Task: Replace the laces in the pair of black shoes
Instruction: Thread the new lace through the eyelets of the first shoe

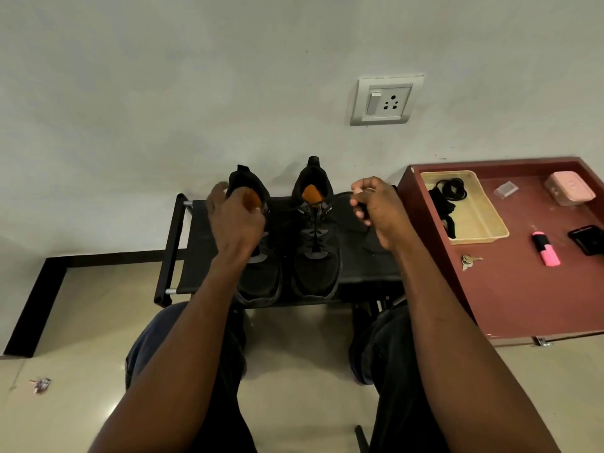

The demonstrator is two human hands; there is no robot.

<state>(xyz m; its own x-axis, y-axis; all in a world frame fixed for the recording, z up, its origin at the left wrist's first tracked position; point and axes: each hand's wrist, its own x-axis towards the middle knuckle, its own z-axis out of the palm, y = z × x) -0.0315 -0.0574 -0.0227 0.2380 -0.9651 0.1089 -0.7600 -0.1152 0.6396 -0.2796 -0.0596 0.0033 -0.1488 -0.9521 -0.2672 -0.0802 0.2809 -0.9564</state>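
Head view: cream tray [490, 220], pink highlighter [546, 249], keys [469, 260] on maroon table [510, 295].

A black rack [359, 266] bears two black shoes [315, 243], perhaps a lace.

Left hand [235, 220] grips the left shoe [258, 282]; right hand [376, 210] apparently pinches a black lace [361, 209].

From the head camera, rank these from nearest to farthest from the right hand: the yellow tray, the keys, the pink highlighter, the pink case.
Measured from the right hand:
1. Yellow tray, just to its right on the red table, with black laces inside.
2. Keys, right of the hand and lower, near the table's front.
3. Pink highlighter, farther right, past the tray.
4. Pink case, at the table's far right, by the wall.
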